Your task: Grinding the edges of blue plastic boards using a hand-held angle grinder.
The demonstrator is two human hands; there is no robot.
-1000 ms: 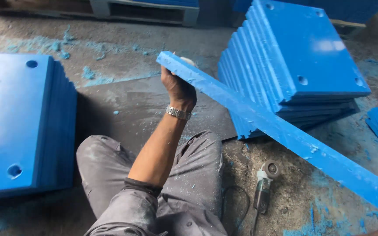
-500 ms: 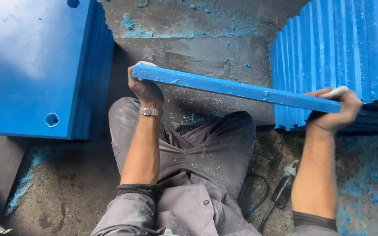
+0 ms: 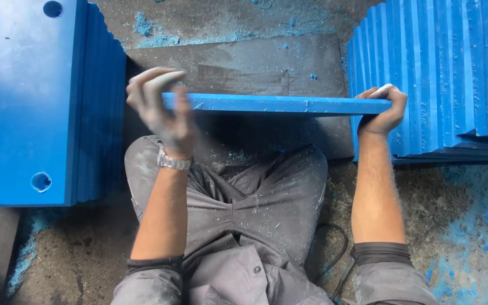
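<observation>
Dusty concrete floor; blue plate stacks left, right; dark mat between.

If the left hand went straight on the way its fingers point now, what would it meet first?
The left hand, blurred, points away from the body at the left end of the blue plate, so probably that edge first. Depth is unclear; past it lies the dark mat.

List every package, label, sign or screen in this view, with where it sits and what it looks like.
None in view: no packages, labels, signs or screens.
Wristwatch: on the left wrist, silver metal band; its face is turned away.
Blue panel: long, flat, held edge-on between the left hand and right hand; unmarked.
Panel stacks: blue, with round holes, on the left and right; unmarked.
</observation>
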